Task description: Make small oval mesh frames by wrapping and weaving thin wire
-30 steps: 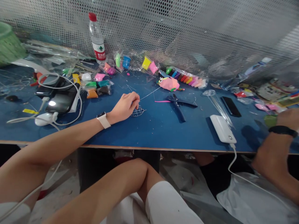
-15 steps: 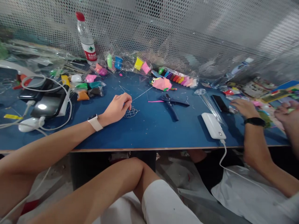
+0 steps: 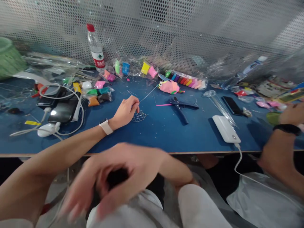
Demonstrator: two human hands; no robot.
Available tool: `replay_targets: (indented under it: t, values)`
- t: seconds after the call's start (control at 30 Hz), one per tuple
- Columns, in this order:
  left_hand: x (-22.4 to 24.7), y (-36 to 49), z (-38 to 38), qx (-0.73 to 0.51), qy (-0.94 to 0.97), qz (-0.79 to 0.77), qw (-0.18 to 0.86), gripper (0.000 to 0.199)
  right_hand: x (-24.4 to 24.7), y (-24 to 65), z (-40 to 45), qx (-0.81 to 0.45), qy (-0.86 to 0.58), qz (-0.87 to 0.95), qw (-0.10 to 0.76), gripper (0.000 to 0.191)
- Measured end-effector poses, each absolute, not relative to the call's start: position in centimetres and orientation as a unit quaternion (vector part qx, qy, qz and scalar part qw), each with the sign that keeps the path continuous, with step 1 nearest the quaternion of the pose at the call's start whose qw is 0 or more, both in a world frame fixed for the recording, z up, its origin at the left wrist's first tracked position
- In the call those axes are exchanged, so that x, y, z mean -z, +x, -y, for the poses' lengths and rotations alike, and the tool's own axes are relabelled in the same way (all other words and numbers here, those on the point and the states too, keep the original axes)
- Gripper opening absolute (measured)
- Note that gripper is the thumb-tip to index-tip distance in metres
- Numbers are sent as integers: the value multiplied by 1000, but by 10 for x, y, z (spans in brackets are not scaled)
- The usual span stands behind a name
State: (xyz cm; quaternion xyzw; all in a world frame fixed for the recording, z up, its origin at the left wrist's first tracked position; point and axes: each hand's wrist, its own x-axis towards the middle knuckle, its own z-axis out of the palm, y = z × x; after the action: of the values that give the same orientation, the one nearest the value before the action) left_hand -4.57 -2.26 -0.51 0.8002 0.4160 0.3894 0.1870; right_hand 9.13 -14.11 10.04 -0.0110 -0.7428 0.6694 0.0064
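My left hand (image 3: 127, 110), with a white-strapped watch on the wrist, rests on the blue table, fingers curled together at a small wire mesh shape (image 3: 139, 116). What its fingertips pinch is too small to tell. A thin wire runs from near them toward a pink clay fish (image 3: 169, 86). My right hand (image 3: 125, 174) hangs in front of the table edge, close to the camera, blurred, with its fingers spread and nothing seen in them. Dark blue pliers (image 3: 180, 107) lie right of the mesh, beside a thin pink strip (image 3: 163, 104).
Clay packets (image 3: 99, 95), a water bottle (image 3: 97, 50) and power banks with cables (image 3: 62, 110) stand at the left. A white power bank (image 3: 225, 129) and a phone (image 3: 232, 105) lie right, near another person's hand (image 3: 293, 114).
My right hand has come away from near my face or body and now shows large over my lap. The view has shifted slightly left. The other person's hand has moved right.
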Motion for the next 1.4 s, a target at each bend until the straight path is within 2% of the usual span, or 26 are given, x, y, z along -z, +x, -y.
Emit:
replay_targets:
  t: [0.03,0.07,0.1,0.13,0.17,0.2,0.27,0.3,0.37,0.43,0.53,0.63,0.73,0.87,0.97,1.07,1.3,1.4]
  values:
    - [6,-46,21,-393,795,-421,193,11,-97,108,132,-649,-49,756,61,57]
    - [6,-46,20,-396,790,-424,199,9,-92,130,121,-571,-160,784,187,44]
    - [6,-47,18,-398,786,-427,204,8,-86,157,108,-452,-282,802,270,36]
    - [7,-47,17,-402,782,-428,209,8,-80,188,94,-320,-390,812,293,35]
    - [7,-47,16,-406,779,-429,212,8,-72,220,79,-198,-485,810,263,37]
    - [8,-47,15,-411,775,-430,213,8,-64,253,64,-102,-563,795,201,48]
    - [9,-48,14,-417,769,-432,219,8,-49,312,39,-25,-666,744,46,90]
    - [9,-47,13,-419,767,-432,221,8,-42,336,29,-21,-691,723,-2,99]
    - [10,-47,13,-422,767,-429,223,9,-31,372,15,-49,-688,723,-32,100]
    - [11,-47,12,-429,766,-421,228,8,-25,391,8,-75,-658,749,-23,92]
    - [11,-47,10,-443,759,-409,246,7,-21,401,4,-50,-641,766,-18,83]
    - [10,-49,7,-454,749,-409,257,6,-22,402,2,-29,-637,770,-12,62]
    - [10,-51,2,-465,738,-409,266,5,-28,400,5,-2,-635,772,0,57]
    - [12,-53,-6,-487,719,-407,283,6,-41,373,8,26,-635,770,51,55]
    - [10,-56,-13,-513,696,-402,304,8,-51,329,3,-11,-640,755,139,57]
    - [5,-62,-20,-526,681,-394,322,10,-55,277,-10,-73,-582,787,193,62]
    - [0,-73,-26,-530,671,-396,334,9,-30,208,-25,-122,-476,838,237,60]
    - [2,-73,-27,-515,684,-381,349,7,-18,206,-19,-146,-475,830,252,69]
